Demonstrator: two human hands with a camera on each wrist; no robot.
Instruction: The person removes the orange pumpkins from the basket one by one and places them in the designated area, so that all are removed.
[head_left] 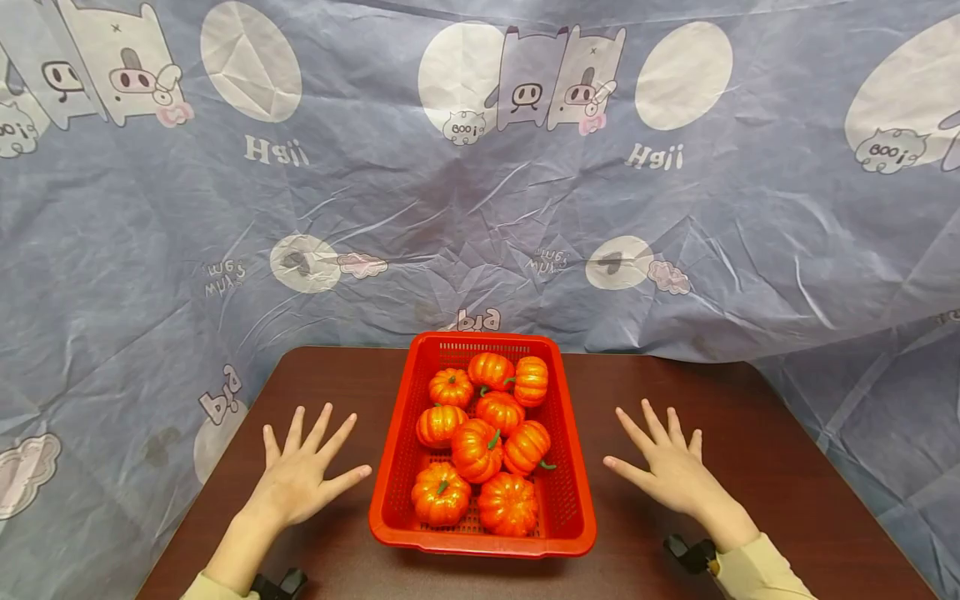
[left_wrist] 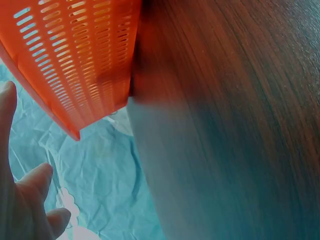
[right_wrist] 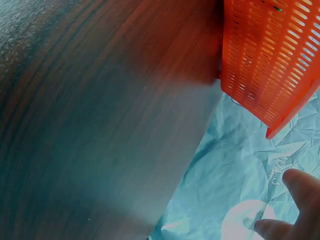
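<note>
A red slotted basket (head_left: 483, 543) holds several small orange pumpkins (head_left: 476, 450), some with green stems. To its left, my left hand (head_left: 300, 475) is spread with straight fingers, holding nothing and apart from the basket. My right hand (head_left: 675, 471) is spread the same way on the basket's right side, also empty. In the left wrist view, fingers of the left hand (left_wrist: 27, 200) show beside the basket wall (left_wrist: 75, 65). The right wrist view shows fingertips of the right hand (right_wrist: 295, 210) below the basket wall (right_wrist: 270, 60).
The basket stands on a dark brown wooden table (head_left: 337, 550). Behind and around the table hangs a wrinkled grey-blue cloth (head_left: 465, 217) printed with cartoon figures. Each wrist has a black device strapped to it, the left one (head_left: 281, 585) and the right one (head_left: 690, 554).
</note>
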